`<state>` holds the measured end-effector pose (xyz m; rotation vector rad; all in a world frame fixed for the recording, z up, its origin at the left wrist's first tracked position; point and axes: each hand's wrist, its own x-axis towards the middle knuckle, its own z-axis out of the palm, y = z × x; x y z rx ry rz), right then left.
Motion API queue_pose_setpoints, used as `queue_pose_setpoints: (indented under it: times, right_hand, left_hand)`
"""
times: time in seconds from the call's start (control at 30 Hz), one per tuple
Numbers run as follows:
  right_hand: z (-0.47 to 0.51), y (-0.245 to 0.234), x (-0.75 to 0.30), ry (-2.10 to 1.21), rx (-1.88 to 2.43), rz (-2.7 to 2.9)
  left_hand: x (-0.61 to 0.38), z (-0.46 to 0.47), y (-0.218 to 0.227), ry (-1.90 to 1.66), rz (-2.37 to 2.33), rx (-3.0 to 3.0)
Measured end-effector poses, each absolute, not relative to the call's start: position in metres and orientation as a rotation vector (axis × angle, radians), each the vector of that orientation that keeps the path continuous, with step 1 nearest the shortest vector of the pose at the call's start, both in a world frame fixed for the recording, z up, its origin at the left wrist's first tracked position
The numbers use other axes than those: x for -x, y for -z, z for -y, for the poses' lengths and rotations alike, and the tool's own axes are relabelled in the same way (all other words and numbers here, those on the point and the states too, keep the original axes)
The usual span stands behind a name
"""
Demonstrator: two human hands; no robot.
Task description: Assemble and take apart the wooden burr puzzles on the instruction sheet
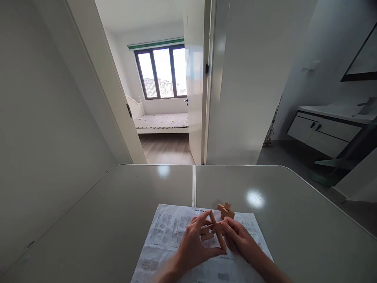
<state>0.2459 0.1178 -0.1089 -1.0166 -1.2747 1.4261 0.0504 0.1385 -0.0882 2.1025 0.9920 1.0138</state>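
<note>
My left hand (194,240) grips a long wooden puzzle piece (220,237) by its two ends, between thumb and forefinger. Opposite it, my right hand (238,236) is closed at the piece's middle, its fingertips pinching a part that crosses it and is largely covered. A flat wooden block (206,233) with a dark mark shows between the hands; whether it is held or lies on the paper, I cannot tell. Just beyond my right fingers sits a cross-shaped cluster of wooden pieces (226,211). Under both hands lies a printed instruction sheet (159,245) with small diagrams.
The sheet rests on a glossy grey table (97,228) with a pale seam (194,182) down its middle. Past the far edge, an open door (196,86) shows a bed (161,121) below a window (161,72). At right is a washbasin cabinet (324,127).
</note>
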Motion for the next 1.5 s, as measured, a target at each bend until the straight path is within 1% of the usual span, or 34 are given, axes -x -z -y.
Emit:
queue_pose_setpoints:
  times: [0.2, 0.53, 0.73, 0.9, 1.1, 1.2, 1.5]
  right_hand:
    - [-0.119, 0.109, -0.245, -1.498, 0.988, 1.219]
    - [-0.12, 0.112, -0.244, -1.483, 1.002, 1.162]
    - [-0.12, 0.107, -0.243, -1.486, 0.978, 1.113]
    - [-0.119, 0.108, -0.246, -1.498, 0.957, 1.114]
    - [-0.118, 0.1, -0.247, -1.404, 1.039, 1.214]
    - [-0.117, 0.098, -0.246, -1.415, 1.023, 1.224]
    - [-0.114, 0.1, -0.245, -1.474, 1.075, 1.016]
  left_hand:
    - [-0.049, -0.137, 0.084, -0.956, -0.949, -2.06]
    - [-0.051, -0.142, 0.083, -0.962, -0.79, -1.84]
    - [-0.051, -0.142, 0.083, -1.057, -0.874, -1.951]
    - [-0.051, -0.14, 0.082, -1.033, -0.933, -2.01]
    - [-0.052, -0.139, 0.08, -1.027, -0.766, -1.983]
    - [-0.051, -0.139, 0.078, -0.996, -0.752, -2.034]
    - [-0.05, -0.139, 0.087, -0.973, -0.817, -2.118]
